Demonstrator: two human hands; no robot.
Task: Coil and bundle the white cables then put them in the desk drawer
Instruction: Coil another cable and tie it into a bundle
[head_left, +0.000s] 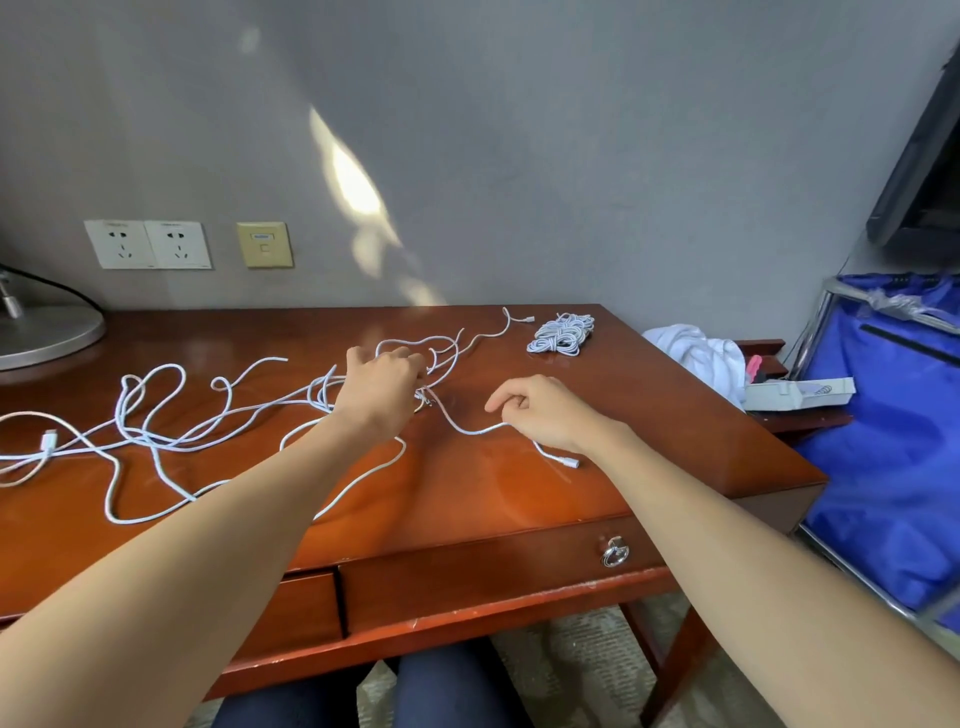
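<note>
Several loose white cables (156, 441) sprawl in a tangle over the left and middle of the reddish wooden desk (467, 493). My left hand (382, 395) grips a bunch of cable strands near the desk's middle. My right hand (540, 410) pinches one white cable close to its connector end (566, 461), and that strand runs back to my left hand. A coiled white cable bundle (562, 333) lies at the desk's back right. The desk drawer (493, 577) with a metal ring pull (614, 551) is closed, below the front edge.
A lamp base (47, 332) sits at the desk's back left, under wall sockets (148, 244). To the right stand a low shelf with white cloth (696, 353), a white box (800, 392) and a blue cart bag (893, 441). A smaller drawer (301, 608) sits left of the main one.
</note>
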